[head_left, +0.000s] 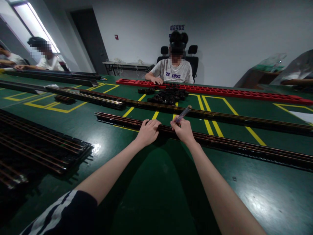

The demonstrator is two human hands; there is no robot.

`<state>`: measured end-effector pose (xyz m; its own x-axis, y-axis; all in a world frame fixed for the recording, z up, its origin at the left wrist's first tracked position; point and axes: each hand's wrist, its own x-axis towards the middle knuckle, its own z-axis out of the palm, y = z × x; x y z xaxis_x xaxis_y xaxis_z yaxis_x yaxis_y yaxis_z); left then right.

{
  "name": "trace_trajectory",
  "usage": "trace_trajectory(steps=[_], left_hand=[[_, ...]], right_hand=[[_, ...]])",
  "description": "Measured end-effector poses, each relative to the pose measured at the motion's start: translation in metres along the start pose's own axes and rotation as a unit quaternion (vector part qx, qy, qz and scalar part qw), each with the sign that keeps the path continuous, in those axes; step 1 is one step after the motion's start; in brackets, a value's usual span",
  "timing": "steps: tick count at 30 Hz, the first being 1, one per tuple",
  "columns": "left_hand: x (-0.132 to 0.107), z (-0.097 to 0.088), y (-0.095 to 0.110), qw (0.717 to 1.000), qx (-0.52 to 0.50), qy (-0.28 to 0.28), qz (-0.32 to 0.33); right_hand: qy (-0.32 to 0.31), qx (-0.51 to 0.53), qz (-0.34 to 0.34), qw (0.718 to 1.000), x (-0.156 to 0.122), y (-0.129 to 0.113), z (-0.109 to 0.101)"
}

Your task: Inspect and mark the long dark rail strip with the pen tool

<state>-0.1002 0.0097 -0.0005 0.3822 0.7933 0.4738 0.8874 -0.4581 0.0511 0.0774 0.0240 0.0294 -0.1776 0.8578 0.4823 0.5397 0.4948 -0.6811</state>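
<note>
A long black rail (234, 147) with copper-coloured strips along it lies across the green table in front of me. My left hand (148, 131) is on the rail, its bent fingers gripping over the top. Just to the right, my right hand (182, 129) is closed around a slim pen-like tool (184, 113) with a translucent purplish barrel. It is held at a slant, its brownish end up and its lower end down at the rail. My fingers hide the tip, so I cannot tell whether it touches.
Beyond lies another long dark rail (220, 117), then a pile of black parts (167, 95) and a red slotted frame (220, 92). A co-worker's hand (156, 80) rests at that frame. Stacked dark rails (41, 143) cover the table's left. Yellow lines (207, 120) mark the green tabletop (151, 182).
</note>
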Motion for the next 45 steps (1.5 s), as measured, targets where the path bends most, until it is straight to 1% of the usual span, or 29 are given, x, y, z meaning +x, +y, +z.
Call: trace_trajectory(steps=[3, 9, 25, 38, 41, 45], left_hand=[[-0.0002, 0.0008, -0.0005, 1.000, 0.001, 0.002, 0.002], [-0.0008, 0.0016, -0.0013, 1.000, -0.003, -0.001, 0.004], [-0.0007, 0.0008, 0.0001, 1.000, 0.001, 0.015, 0.011], [-0.0008, -0.0001, 0.0000, 1.000, 0.011, 0.022, 0.004], [-0.0012, -0.0002, -0.0013, 1.000, 0.011, 0.015, 0.005], [-0.0007, -0.0024, -0.0025, 1.000, -0.014, -0.008, 0.023]], right_hand=[[0.000, 0.004, -0.007, 1.000, 0.0002, 0.0014, -0.0021], [0.021, 0.011, -0.008, 1.000, -0.0006, 0.0047, -0.0022], [0.004, 0.001, -0.003, 1.000, -0.0018, 0.0011, -0.0018], [-0.002, 0.021, -0.001, 1.000, -0.0010, -0.0017, -0.0005], [0.001, 0.026, 0.001, 1.000, -0.0009, -0.0010, -0.0005], [0.004, 0.034, -0.006, 0.999, -0.0009, 0.0006, -0.0016]])
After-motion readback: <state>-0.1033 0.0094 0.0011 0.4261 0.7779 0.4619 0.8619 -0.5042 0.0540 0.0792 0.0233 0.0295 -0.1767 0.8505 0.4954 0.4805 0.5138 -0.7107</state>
